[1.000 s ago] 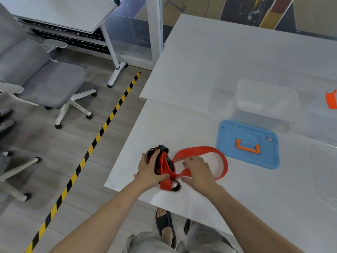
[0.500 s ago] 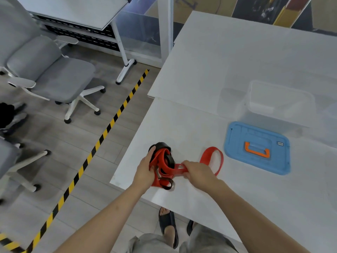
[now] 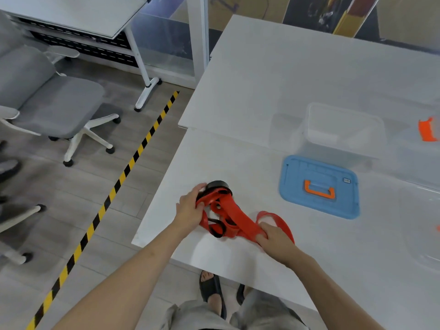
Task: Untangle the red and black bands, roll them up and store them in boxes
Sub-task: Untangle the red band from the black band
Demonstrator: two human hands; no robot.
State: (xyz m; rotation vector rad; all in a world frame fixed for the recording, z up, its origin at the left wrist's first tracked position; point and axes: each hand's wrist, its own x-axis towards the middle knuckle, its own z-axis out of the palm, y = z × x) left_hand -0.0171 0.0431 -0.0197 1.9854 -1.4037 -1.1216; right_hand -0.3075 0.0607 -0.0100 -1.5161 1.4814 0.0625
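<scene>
A red band (image 3: 234, 216) and a black band (image 3: 217, 185) lie knotted together near the front left corner of the white table (image 3: 273, 75). My left hand (image 3: 190, 208) grips the tangled bundle at its left side, thumb against the red loops. My right hand (image 3: 273, 239) holds a stretch of the red band pulled out to the right; a red loop curls up behind its fingers. A small black loop pokes out under the bundle. A clear open box (image 3: 342, 129) stands farther back, with its blue lid (image 3: 319, 186) lying flat in front of it.
A second clear box with an orange latch (image 3: 427, 129) sits at the right edge. Another clear lid or box (image 3: 423, 225) lies at the right. Left of the table, grey office chairs (image 3: 52, 103) and yellow-black floor tape (image 3: 114, 189). The table's front edge is just below my hands.
My right hand has gone from resting on the red band to gripping it and drawing it rightwards, away from the bundle. The left hand lifted the tangle and keeps hold of it.
</scene>
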